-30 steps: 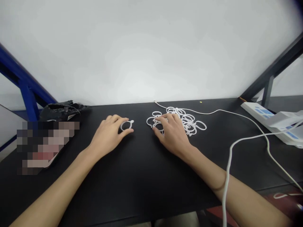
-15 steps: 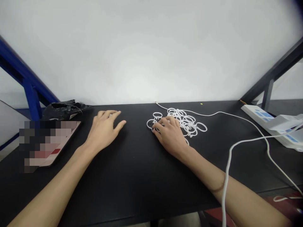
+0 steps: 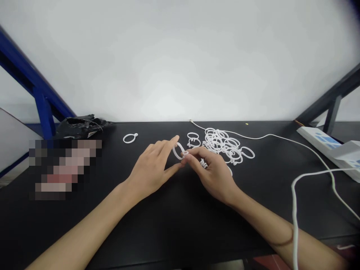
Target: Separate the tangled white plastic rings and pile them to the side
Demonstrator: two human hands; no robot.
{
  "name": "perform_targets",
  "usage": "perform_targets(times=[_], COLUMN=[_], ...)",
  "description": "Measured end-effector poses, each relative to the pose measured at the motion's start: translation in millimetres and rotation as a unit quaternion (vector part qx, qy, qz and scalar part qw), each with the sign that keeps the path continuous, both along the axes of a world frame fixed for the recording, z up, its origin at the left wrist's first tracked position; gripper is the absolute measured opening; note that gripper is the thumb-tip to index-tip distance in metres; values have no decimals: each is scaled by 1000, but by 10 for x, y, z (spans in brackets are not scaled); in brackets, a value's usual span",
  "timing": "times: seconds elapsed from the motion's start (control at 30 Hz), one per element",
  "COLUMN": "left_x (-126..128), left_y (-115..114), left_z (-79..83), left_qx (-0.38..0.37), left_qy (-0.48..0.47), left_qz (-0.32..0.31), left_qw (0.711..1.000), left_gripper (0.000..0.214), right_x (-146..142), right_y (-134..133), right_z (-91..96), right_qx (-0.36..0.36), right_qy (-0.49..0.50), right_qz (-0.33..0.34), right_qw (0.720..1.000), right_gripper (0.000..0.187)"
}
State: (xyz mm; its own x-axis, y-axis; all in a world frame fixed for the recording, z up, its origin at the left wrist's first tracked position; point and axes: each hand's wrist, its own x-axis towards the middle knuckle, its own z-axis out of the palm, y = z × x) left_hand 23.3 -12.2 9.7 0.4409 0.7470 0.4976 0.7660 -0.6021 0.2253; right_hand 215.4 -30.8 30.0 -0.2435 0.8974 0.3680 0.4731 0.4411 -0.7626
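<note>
No readable text, brand, number or sign in view. White box (image 3: 315, 140), right end of the table: blue printed patches (image 3: 327, 141) on its upper face, with paler marks among the blue; too small and soft to make out as letters or figures. Part of the print is hidden behind a white piece (image 3: 345, 150). Flat item (image 3: 66, 168), left side of the table: face masked by coarse blocks of colour, dark, pinkish and red; any lettering there cannot be told.
</note>
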Motion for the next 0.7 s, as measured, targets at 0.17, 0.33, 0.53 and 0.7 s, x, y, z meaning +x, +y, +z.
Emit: perform_targets(times=[0.17, 0.33, 0.53, 0.7], left_x=[-47, -65, -47, -37], left_y=[26, 16, -3, -15], left_z=[11, 54, 55, 60], left_qx=[7, -18, -37, -32], left_qy=[14, 28, 34, 12], left_qz=[-4, -7, -32, -41], left_qw=[1000, 999, 998, 999], left_gripper=[48, 49, 52, 50], right_x=[17, 24, 38, 49], right_y=[40, 46, 44, 63], right_z=[-37, -58, -72, -84], right_qx=[39, 95, 109, 101], right_qy=[-41, -47, -68, -54], right_qz=[-26, -5, 32, 27], right_qw=[998, 994, 991, 993], right_gripper=[14, 21, 17, 14])
